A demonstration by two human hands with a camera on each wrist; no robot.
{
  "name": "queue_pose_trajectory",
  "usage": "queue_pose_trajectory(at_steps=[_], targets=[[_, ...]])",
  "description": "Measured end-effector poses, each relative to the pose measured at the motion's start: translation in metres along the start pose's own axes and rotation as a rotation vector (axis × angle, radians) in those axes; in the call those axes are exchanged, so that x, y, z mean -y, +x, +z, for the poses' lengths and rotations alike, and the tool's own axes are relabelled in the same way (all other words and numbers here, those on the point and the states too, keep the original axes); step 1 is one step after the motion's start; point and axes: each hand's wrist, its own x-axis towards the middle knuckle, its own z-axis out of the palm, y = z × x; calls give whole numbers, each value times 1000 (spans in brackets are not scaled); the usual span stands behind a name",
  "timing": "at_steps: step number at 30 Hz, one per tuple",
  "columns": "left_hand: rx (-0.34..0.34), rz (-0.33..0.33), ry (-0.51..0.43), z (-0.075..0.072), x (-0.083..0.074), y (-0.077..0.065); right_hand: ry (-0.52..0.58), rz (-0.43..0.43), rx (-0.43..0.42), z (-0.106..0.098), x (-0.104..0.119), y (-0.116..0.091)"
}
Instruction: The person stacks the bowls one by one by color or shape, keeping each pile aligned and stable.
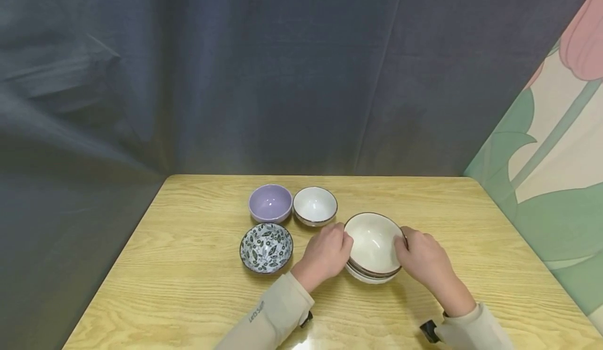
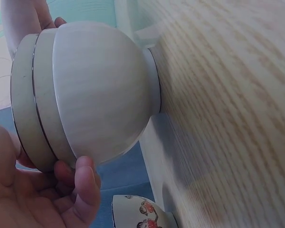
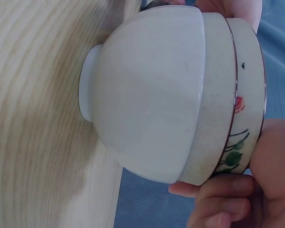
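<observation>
A stack of nested bowls [image 1: 374,243] stands right of the table's middle. Its lowest bowl is plain white [image 2: 104,90], and the cream bowls above it have thin brown rims. On the uppermost bowl [image 3: 249,90], a red and green painted pattern shows. My left hand [image 1: 326,249] grips the stack's left side at the rim, its fingers lying against the outside. Opposite it, my right hand [image 1: 425,257] holds the right side, thumb over the rim and fingers curled below. Whether the white bowl's foot touches the tabletop I cannot tell.
Left of the stack are a purple bowl [image 1: 270,203], a white bowl with a dark rim [image 1: 315,205] and a leaf-patterned bowl [image 1: 266,248]. They stand close together on the wooden table [image 1: 188,266]. A dark curtain [image 1: 292,78] hangs behind the table's back edge.
</observation>
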Motion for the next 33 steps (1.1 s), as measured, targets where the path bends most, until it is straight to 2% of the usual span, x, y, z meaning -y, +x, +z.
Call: queue_pose_trajectory(at_steps=[8, 19, 28, 33], targets=[[-19, -15, -9, 2, -1, 0, 75, -6, 24, 0, 0, 0], [-48, -26, -34, 2, -3, 2, 114, -13, 50, 1, -4, 2], [-52, -22, -68, 5, -1, 2, 75, -17, -11, 3, -3, 0], [-59, -15, -80, 4, 1, 2, 91, -8, -9, 3, -3, 0]])
